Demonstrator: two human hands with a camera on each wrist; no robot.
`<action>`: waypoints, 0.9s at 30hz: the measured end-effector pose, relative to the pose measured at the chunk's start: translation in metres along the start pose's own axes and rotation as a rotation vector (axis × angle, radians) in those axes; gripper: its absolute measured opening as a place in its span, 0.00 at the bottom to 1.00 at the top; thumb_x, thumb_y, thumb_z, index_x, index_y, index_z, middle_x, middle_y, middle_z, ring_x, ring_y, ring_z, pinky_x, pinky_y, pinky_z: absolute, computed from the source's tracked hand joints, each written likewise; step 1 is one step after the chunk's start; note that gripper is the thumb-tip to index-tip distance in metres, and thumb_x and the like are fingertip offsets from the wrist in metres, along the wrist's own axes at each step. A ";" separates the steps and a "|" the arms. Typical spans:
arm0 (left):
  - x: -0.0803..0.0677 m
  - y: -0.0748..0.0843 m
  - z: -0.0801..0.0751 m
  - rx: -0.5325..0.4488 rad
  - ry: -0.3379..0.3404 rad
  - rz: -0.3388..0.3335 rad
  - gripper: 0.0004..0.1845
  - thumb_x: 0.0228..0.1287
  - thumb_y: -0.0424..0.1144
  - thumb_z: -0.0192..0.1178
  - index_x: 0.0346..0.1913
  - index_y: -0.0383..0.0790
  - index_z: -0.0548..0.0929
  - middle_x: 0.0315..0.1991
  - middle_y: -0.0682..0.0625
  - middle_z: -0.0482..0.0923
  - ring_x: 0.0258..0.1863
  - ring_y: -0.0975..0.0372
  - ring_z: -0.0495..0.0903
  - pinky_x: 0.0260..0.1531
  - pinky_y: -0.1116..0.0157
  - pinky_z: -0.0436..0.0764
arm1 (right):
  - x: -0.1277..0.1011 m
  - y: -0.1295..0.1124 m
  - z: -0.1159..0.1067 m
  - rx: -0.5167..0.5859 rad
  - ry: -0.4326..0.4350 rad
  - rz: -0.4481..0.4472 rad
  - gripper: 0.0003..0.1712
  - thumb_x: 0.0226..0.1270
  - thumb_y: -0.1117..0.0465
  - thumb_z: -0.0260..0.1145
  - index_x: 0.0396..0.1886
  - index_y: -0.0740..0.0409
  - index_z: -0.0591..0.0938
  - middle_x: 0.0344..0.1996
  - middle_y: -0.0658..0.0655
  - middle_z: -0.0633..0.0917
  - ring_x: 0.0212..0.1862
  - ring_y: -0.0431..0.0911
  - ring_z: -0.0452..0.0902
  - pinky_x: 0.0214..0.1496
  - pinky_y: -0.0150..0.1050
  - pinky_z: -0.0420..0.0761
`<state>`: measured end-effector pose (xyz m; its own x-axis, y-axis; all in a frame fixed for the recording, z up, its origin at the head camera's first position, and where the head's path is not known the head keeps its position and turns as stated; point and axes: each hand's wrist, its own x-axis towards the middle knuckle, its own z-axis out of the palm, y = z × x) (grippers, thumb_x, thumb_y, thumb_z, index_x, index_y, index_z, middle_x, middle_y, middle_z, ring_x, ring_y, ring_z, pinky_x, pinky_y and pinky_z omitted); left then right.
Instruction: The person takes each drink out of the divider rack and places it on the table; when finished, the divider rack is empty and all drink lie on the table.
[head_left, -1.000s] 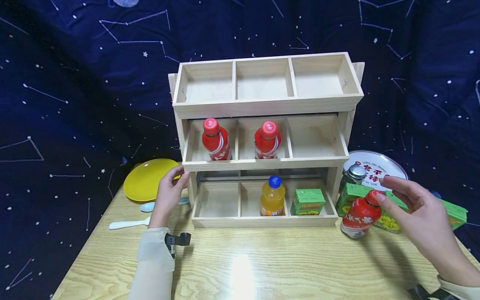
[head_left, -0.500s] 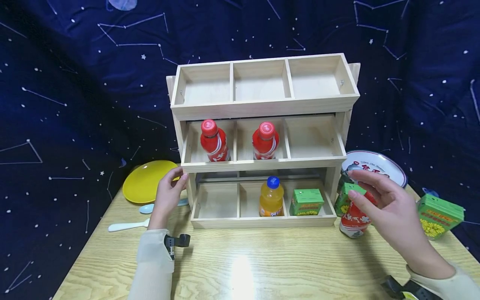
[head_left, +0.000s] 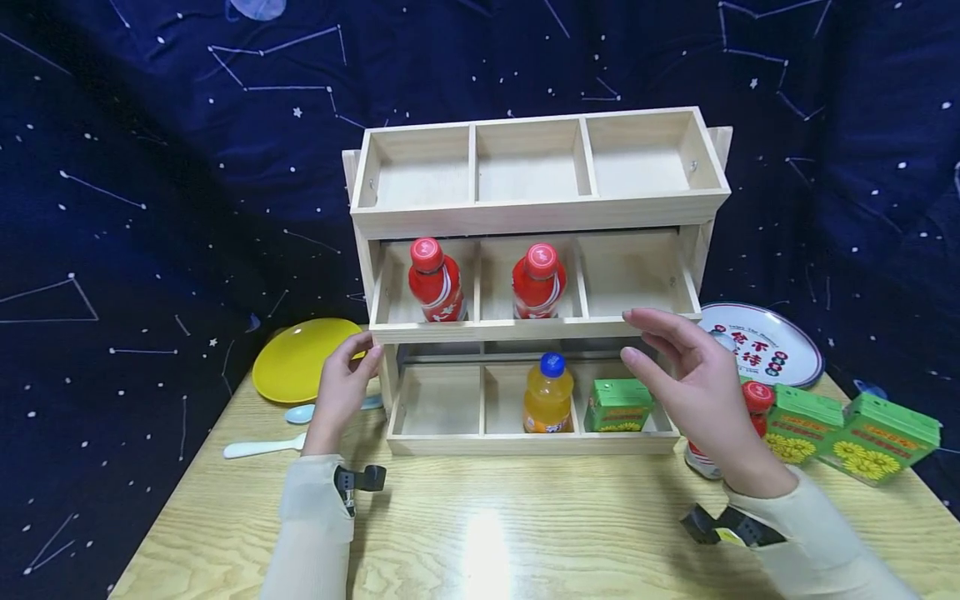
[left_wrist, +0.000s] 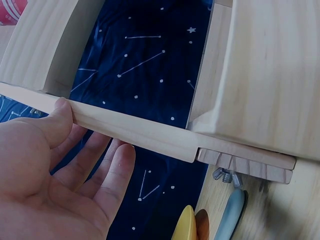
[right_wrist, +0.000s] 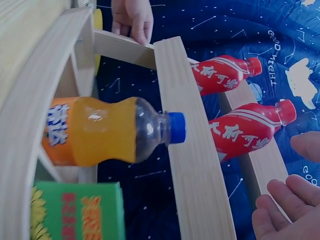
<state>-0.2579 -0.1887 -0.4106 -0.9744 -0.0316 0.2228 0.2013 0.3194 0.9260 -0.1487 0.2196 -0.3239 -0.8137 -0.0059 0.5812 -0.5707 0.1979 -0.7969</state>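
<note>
Left hand (head_left: 347, 383): lightly holding the left upright (left_wrist: 135, 131) just below the middle tier; thumb on the near side, fingers passing behind it, some tips hidden.

Right hand (head_left: 697, 392): holding nothing; thumb and fingers spread apart, palm toward the rack, before the right end of the middle and lower tiers.

Handling note: a steady, gentle hold on the upright should suit best, since a hard pull could tip the standing bottles. The right hand would do well to stay clear of the tier rims; any bottle is likely best taken round the body, below the cap, and kept upright over the dividers.

Three-tier wooden rack (head_left: 540, 220): centre of the table, between the hands.
– Top tier: three compartments, bare wood floors showing.
– Middle tier: Tianfu Cola bottle, red cap, left compartment (head_left: 437, 287); a second, matching, centre compartment (head_left: 537, 287).
– Lower tier: Fanta orange bottle, blue cap (head_left: 548, 396), centre compartment, near the right-hand divider; green chrysanthemum drink carton (head_left: 618, 404), right compartment.

Right of rack: red-capped bottle (head_left: 758, 402), partly behind the right wrist; two more green cartons (head_left: 881, 442); lettered white plate (head_left: 806, 350).

Left of rack: yellow plate (head_left: 296, 362); pale blue spoon (head_left: 300, 414); white utensil (head_left: 258, 448), far end hidden.
</note>
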 end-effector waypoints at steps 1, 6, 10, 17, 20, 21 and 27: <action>0.000 0.000 0.000 -0.001 0.001 -0.002 0.22 0.74 0.42 0.56 0.66 0.37 0.74 0.58 0.40 0.75 0.56 0.48 0.78 0.53 0.53 0.81 | 0.003 0.000 0.002 0.005 0.001 -0.004 0.25 0.62 0.77 0.66 0.60 0.71 0.76 0.57 0.64 0.79 0.61 0.49 0.73 0.66 0.33 0.71; 0.000 -0.001 0.001 0.008 0.001 -0.007 0.23 0.74 0.44 0.56 0.67 0.39 0.73 0.59 0.40 0.75 0.56 0.48 0.78 0.54 0.55 0.81 | 0.018 -0.005 0.016 0.019 -0.003 -0.033 0.26 0.62 0.77 0.67 0.60 0.68 0.77 0.58 0.64 0.79 0.61 0.50 0.73 0.66 0.35 0.72; 0.000 -0.001 0.001 0.012 -0.003 -0.007 0.24 0.74 0.45 0.55 0.68 0.39 0.73 0.59 0.40 0.74 0.57 0.47 0.77 0.54 0.55 0.81 | 0.031 -0.009 0.028 0.030 -0.017 -0.065 0.26 0.61 0.77 0.68 0.60 0.68 0.77 0.57 0.64 0.79 0.61 0.51 0.74 0.66 0.37 0.72; -0.001 0.001 0.001 0.024 -0.003 -0.011 0.24 0.74 0.45 0.55 0.68 0.39 0.72 0.60 0.40 0.74 0.57 0.48 0.77 0.54 0.55 0.81 | 0.054 -0.016 0.046 -0.022 -0.037 -0.128 0.29 0.59 0.75 0.71 0.61 0.64 0.77 0.58 0.60 0.79 0.63 0.51 0.73 0.67 0.40 0.72; 0.000 0.001 0.000 0.026 0.002 -0.008 0.24 0.74 0.45 0.55 0.68 0.38 0.72 0.59 0.41 0.74 0.57 0.49 0.77 0.54 0.55 0.81 | 0.063 -0.019 0.053 -0.049 -0.043 -0.143 0.30 0.59 0.74 0.71 0.62 0.63 0.77 0.59 0.57 0.79 0.63 0.50 0.73 0.67 0.41 0.71; 0.000 0.000 0.000 0.027 0.002 -0.006 0.24 0.74 0.44 0.55 0.67 0.38 0.72 0.59 0.41 0.74 0.56 0.49 0.78 0.53 0.55 0.81 | 0.065 -0.020 0.056 -0.052 -0.045 -0.144 0.30 0.59 0.74 0.72 0.63 0.63 0.77 0.59 0.57 0.79 0.63 0.50 0.73 0.68 0.42 0.71; 0.001 -0.001 0.001 0.011 0.005 0.021 0.23 0.74 0.42 0.56 0.67 0.35 0.72 0.58 0.38 0.75 0.55 0.47 0.79 0.52 0.55 0.82 | 0.070 -0.042 0.071 -0.080 -0.066 -0.127 0.31 0.60 0.74 0.70 0.64 0.68 0.74 0.58 0.60 0.79 0.60 0.52 0.76 0.67 0.44 0.72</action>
<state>-0.2597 -0.1882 -0.4117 -0.9693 -0.0297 0.2441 0.2209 0.3303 0.9177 -0.1896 0.1417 -0.2612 -0.7427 -0.0993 0.6622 -0.6608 0.2692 -0.7007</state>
